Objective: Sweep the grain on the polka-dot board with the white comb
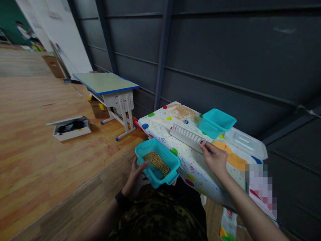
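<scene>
My left hand (136, 179) is closed on the near side of a teal plastic tub (157, 162) half full of small yellow-brown beans, held just off the front left edge of the table (160, 129). My right hand (214, 157) pinches the near end of a white slotted plastic scraper (187, 135) that lies flat on the dotted tablecloth. A pile of the same beans (182, 111) is spread on the cloth at the far end, beyond the scraper. A second teal tub (216, 122), with nothing visible in it, stands at the table's far right.
A clear plastic lid (247, 142) lies to the right of the second tub. A blue-edged desk (105, 83) stands to the left on the wooden floor, with an open white box (71, 128) in front of it. A grey panelled wall runs behind the table.
</scene>
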Demonstrator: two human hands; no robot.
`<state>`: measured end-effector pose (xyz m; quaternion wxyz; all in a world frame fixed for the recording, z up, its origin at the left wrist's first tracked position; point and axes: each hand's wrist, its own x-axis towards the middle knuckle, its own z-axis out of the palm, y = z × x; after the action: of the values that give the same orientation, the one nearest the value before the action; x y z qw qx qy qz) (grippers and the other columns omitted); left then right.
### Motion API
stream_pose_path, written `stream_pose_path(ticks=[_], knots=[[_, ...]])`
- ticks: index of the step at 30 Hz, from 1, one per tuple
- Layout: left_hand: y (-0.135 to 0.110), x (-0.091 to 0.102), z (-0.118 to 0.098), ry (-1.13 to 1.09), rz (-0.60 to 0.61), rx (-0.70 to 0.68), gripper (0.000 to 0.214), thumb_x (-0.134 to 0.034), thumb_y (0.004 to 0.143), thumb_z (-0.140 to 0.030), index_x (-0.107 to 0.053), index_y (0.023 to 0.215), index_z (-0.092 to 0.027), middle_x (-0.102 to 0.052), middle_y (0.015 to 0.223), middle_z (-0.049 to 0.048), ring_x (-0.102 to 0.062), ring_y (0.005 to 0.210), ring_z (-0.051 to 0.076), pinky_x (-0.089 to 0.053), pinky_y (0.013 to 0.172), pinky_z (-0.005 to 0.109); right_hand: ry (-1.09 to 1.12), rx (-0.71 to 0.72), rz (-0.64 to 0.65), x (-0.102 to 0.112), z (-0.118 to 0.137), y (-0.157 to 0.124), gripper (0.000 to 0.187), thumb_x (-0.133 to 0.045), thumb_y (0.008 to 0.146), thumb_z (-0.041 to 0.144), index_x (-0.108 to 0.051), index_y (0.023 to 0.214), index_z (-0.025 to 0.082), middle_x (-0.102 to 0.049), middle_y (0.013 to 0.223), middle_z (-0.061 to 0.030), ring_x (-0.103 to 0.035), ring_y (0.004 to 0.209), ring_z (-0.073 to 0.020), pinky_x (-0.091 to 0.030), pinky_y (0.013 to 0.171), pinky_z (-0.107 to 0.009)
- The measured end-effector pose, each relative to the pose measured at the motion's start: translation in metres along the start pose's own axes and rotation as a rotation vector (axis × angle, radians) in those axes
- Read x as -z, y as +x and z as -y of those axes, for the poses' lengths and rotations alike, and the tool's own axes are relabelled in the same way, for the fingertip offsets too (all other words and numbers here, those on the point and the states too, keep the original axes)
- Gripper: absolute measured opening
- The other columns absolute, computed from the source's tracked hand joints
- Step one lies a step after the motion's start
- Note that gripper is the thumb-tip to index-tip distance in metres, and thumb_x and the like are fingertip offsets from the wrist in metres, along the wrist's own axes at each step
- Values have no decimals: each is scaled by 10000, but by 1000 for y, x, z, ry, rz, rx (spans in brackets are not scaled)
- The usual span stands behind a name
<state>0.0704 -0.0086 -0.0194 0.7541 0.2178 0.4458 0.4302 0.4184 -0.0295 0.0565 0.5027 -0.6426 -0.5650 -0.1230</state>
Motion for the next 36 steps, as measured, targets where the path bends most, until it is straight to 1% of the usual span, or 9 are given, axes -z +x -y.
stream_pose_path(ticks=[8,13,19,24,27,29,32,34,36], knots=[[-3,-2,-2,-7,-10,-19,1318,-1086,802,-546,-322,1870,-436,-701,1727,193,-869,1286,451,-779,916,558,74,8,46,-4,9,-4,345,-789,985,568,-951,895,278,-927,918,-92,-892,739,-335,-722,673,-406],[-4,-1,-4,3,7,-2,1354,-1090,804,-534,-279,1885,-445,-718,1697,195,-879,1257,446,-780,887,536,94,-5,15,1,15,-5,336,-809,959,581,-942,849,293,-923,898,-71,-890,727,-326,-735,680,-404],[-4,-1,-5,12,12,-7,1316,-1079,818,-552,-290,1867,-455,-717,1697,189,-880,1246,431,-773,930,571,111,4,44,8,18,-11,334,-810,972,554,-933,837,274,-916,865,-76,-865,666,-313,-703,623,-386],[-3,-1,-2,5,30,4,1358,-1088,809,-556,-260,1882,-462,-693,1730,184,-877,1256,426,-769,957,579,57,-21,-28,15,19,-27,313,-818,978,530,-938,868,263,-915,861,-73,-835,625,-287,-681,610,-368],[-1,0,1,7,24,5,1293,-1078,818,-559,-317,1859,-469,-702,1721,181,-874,1262,447,-766,955,616,25,-32,-44,18,20,-33,333,-818,969,558,-933,875,260,-903,823,-72,-806,587,-278,-661,593,-369],[1,1,3,1,8,13,1284,-1086,800,-554,-346,1845,-452,-734,1674,195,-876,1256,463,-765,944,629,37,-66,-38,20,19,-30,346,-819,965,574,-930,885,255,-899,816,-74,-801,596,-276,-655,599,-366],[3,3,4,-4,11,24,1306,-1098,781,-547,-348,1843,-420,-727,1674,217,-866,1287,469,-766,949,611,89,-194,-4,19,15,-12,407,-838,938,635,-905,853,243,-880,784,-76,-780,602,-264,-625,567,-346],[4,4,4,0,10,18,1291,-1091,788,-554,-353,1839,-427,-707,1707,206,-863,1302,462,-771,946,589,176,-299,27,14,13,5,490,-882,869,714,-889,835,225,-864,759,-86,-759,585,-260,-606,531,-346],[3,4,3,9,0,13,1279,-1084,801,-547,-345,1840,-438,-709,1713,193,-866,1300,455,-776,939,574,321,-394,92,4,11,23,567,-948,770,758,-901,890,206,-887,825,-109,-770,608,-266,-634,541,-366]])
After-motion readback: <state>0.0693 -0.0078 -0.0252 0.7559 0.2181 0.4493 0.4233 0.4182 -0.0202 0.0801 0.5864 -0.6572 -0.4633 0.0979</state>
